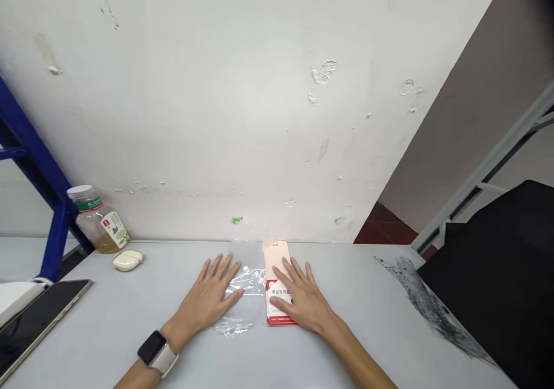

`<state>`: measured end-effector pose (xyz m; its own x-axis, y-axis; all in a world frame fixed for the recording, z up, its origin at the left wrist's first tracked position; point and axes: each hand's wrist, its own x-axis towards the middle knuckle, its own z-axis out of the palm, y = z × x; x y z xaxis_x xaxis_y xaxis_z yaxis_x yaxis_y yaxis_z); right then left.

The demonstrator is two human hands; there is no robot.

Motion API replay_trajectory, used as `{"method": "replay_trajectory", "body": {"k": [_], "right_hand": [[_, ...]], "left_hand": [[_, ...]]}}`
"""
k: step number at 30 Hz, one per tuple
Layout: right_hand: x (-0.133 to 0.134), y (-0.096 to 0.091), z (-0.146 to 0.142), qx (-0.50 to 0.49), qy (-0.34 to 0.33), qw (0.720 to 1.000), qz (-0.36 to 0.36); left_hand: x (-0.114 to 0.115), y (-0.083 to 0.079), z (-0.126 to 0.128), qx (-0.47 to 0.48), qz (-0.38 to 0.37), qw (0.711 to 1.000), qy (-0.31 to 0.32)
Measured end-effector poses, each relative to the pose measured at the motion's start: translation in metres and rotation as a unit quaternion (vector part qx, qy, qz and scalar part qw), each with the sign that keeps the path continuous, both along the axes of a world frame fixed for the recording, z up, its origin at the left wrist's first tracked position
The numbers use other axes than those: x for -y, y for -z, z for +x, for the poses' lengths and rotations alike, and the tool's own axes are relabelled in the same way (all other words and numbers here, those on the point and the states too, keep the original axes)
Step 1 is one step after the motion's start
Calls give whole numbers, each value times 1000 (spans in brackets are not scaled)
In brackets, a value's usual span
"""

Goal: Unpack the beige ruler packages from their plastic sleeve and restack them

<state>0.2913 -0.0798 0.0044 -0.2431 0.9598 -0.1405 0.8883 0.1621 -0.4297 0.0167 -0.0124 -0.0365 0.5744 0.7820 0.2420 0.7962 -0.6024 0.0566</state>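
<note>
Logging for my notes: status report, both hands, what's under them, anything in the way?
Left hand open, flat on clear plastic sleeve. Right hand open, flat on printed card pack. Bottle and earbud case far left, well apart.

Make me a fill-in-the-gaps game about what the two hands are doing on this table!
1. The left hand lies flat on a see-through ____ bag.
2. The right hand rests on a card pack that is beige and ____.
3. The watch is worn on the ____ wrist.

Missing words: plastic; red; left
</note>
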Motion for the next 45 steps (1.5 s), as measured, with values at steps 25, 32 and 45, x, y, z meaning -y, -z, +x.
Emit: {"method": "replay_trajectory", "body": {"k": [25,32,45], "right_hand": [[-1,1,1,-2,-1,1000,4],[1,-12,10,-96,24,994,-45],[1,-4,13,-104,3,993,-60]], "left_hand": [[0,-4,1,-6,-14,1000,-1],[1,-6,2,-16,-31,999,-8],[3,-9,-1,18,-13,1000,15]]}}
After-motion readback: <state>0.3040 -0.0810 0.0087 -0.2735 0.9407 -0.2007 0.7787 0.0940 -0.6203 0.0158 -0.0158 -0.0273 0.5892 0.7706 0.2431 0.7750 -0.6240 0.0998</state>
